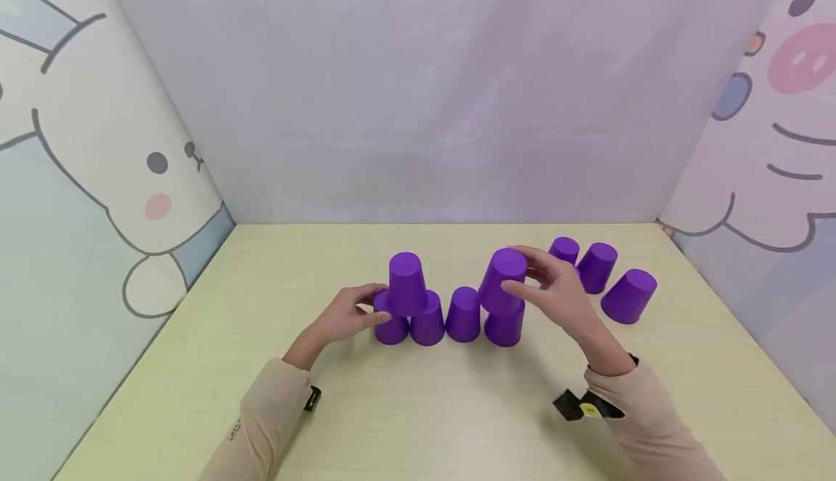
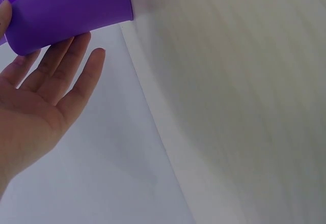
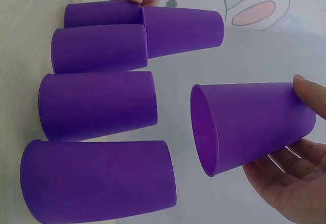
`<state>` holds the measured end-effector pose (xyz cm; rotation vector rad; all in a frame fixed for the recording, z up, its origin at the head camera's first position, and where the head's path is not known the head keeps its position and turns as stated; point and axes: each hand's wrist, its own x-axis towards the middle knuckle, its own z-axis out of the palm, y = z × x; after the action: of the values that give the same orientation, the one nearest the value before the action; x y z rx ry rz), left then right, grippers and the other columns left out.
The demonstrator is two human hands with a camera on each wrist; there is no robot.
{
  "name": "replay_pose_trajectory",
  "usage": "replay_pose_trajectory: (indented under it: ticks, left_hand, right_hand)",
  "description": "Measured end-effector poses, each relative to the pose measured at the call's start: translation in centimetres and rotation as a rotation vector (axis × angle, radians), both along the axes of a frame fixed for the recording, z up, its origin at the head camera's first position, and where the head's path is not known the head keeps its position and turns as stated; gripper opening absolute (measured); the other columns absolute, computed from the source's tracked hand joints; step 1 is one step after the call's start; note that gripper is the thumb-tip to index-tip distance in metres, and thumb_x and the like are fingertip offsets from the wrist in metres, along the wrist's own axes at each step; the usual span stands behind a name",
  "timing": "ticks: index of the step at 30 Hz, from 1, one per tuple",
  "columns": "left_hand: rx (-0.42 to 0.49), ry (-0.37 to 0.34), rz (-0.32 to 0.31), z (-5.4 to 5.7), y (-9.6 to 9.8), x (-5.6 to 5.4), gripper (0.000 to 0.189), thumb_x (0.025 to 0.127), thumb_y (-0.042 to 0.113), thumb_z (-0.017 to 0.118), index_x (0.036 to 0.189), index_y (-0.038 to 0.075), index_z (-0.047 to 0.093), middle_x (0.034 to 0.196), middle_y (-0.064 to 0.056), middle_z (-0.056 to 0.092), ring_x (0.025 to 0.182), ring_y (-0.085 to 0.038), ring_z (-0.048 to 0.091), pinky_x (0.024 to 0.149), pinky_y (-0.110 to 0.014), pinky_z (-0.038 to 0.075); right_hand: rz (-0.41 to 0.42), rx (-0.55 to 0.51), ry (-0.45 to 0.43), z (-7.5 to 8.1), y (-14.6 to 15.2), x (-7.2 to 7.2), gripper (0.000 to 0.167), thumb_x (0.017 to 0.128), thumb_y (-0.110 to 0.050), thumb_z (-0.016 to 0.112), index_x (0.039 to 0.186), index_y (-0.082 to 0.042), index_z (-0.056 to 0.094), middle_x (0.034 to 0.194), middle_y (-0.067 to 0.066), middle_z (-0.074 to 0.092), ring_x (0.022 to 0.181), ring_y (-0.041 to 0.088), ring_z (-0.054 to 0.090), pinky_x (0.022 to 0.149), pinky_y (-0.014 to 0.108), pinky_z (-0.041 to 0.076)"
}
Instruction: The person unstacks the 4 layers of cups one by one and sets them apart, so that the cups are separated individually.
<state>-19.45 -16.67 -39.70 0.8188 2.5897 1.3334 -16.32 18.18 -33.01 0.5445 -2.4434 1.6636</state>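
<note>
Four purple cups stand upside down in a row; the leftmost cup (image 1: 391, 326) has my left hand (image 1: 346, 314) at its upper part, thumb on the near side and fingers behind. An upper cup (image 1: 406, 285) sits upside down across the tops of the leftmost cup and the second cup (image 1: 427, 323). Between thumb and fingers, my right hand (image 1: 560, 294) grips another upside-down cup (image 3: 260, 124) near its narrow end. In the right wrist view this cup's open rim is apart from the third cup (image 3: 99, 106) and the fourth cup (image 3: 99, 180) of the row.
Several more purple cups stand at the back right of the pale wooden table (image 1: 418, 408), among them an outer cup (image 1: 628, 297) and a cup (image 1: 597, 267) beside it. A plain back wall (image 1: 418, 89) and cartoon-printed side panels enclose the table.
</note>
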Motion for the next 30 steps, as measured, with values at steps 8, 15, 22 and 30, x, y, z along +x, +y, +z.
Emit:
replay_pose_trajectory:
  ticks: [8,15,22,30]
  left_hand:
    - [-0.006,-0.012,0.011,0.1,0.0,0.1,0.047,0.084,0.019,0.067,0.124,-0.001,0.052,0.107,-0.011,0.062,0.093,-0.023,0.059,0.072,-0.029,0.05]
    - [-0.001,-0.008,0.007,0.1,0.0,0.0,0.046,0.084,0.018,0.067,0.123,-0.001,0.052,0.107,-0.011,0.062,0.093,-0.023,0.059,0.073,-0.03,0.05]
    - [0.005,0.0,0.006,0.1,0.0,0.1,0.045,0.083,0.017,0.067,0.122,-0.002,0.053,0.106,-0.012,0.062,0.093,-0.023,0.059,0.072,-0.032,0.051]
    - [0.009,-0.013,0.005,0.1,0.0,0.0,0.046,0.084,0.017,0.067,0.123,-0.002,0.052,0.108,-0.012,0.062,0.094,-0.024,0.059,0.074,-0.034,0.05]
  right_hand:
    - [-0.057,0.052,-0.002,-0.2,2.1,0.5,0.052,0.081,-0.017,0.071,0.127,-0.004,0.051,0.106,0.002,0.059,0.093,0.005,0.058,0.077,0.017,0.046]
    - [-0.104,0.091,-0.01,-0.3,3.7,1.0,0.053,0.083,-0.019,0.068,0.128,-0.002,0.048,0.109,0.003,0.059,0.094,-0.001,0.056,0.078,0.015,0.045]
    - [-0.138,0.096,-0.018,-0.6,4.8,1.6,0.052,0.083,-0.016,0.067,0.128,0.001,0.047,0.112,0.007,0.057,0.094,-0.005,0.054,0.079,0.011,0.043]
    - [-0.175,0.112,0.001,-1.3,6.6,2.0,0.05,0.083,-0.014,0.067,0.125,0.005,0.047,0.103,-0.011,0.056,0.089,-0.005,0.055,0.075,0.011,0.045]
